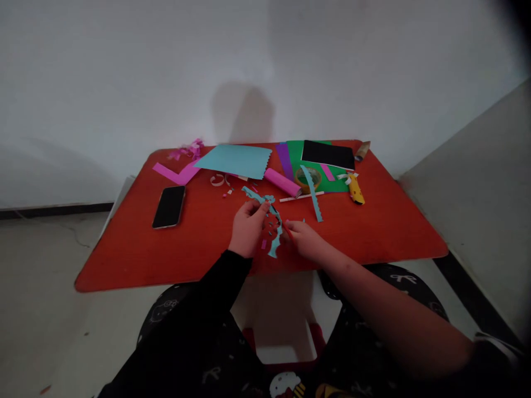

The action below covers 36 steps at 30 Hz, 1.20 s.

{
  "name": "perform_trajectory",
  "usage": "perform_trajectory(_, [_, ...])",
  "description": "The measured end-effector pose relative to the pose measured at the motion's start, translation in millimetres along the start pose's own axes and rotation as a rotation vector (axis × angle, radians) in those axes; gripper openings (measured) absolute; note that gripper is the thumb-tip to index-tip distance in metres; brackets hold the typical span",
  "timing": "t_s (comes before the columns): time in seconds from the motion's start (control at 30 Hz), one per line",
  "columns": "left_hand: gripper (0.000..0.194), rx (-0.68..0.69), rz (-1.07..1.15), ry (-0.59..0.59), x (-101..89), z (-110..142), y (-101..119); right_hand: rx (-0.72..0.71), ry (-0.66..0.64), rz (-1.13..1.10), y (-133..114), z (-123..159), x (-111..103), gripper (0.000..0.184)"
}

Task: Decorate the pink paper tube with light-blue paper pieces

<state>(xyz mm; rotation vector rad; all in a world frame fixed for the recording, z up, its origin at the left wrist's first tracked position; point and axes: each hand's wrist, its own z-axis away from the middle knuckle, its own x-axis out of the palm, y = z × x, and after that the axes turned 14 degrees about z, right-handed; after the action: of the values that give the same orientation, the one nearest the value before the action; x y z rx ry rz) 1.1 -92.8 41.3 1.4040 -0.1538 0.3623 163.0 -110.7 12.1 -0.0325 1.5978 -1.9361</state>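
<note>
- Smartphone [169, 207]: it lies flat on the red table [133, 249], well apart from both hands, so it seems at little risk unless the left forearm sweeps outward.
- Light blue sheet [234, 160]: its notched right edge sits beyond the hands; a careless sleeve or elbow could crease it.
- Left hand [249, 224]: the thumb and fingers pinch a jagged light blue paper strip [275, 243], which hangs between the two hands above the near part of the table. A loose pinch could let the paper twist, and fingertips so near the blades could be nicked.
- Red-handled scissors [289, 233]: their dark blades point towards the left hand, beside the strip; at a narrow spot, one overlong snip would probably sever it.
- Right hand [305, 237]: it is curled around the scissor handles; too hard a squeeze could overshoot.
- Scalloped blue strip [316, 205]: it leans across the tape roll [299, 183] and the white stick [288, 199]; a bump might slide it away or bend it.
</note>
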Motion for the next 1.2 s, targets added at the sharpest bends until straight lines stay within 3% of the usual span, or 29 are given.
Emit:
perform_trajectory(0.4, [0.03, -0.017, -0.033, 0.0, -2.8, -3.2, -4.3, 0.011, 0.0, -0.005, -1.1, -1.0, -0.6, 0.017])
perform_trajectory(0.7, [0.031, -0.024, -0.002, -0.04, -2.5, -2.7, -8.1, 0.024, 0.014, -0.035, 5.8, -4.1, 0.8, 0.03])
perform_trajectory(1.2, [0.034, -0.04, -0.021, -0.027, -3.6, -3.6, -5.8, 0.093, 0.036, -0.039, -6.7, -0.8, -2.0, 0.027])
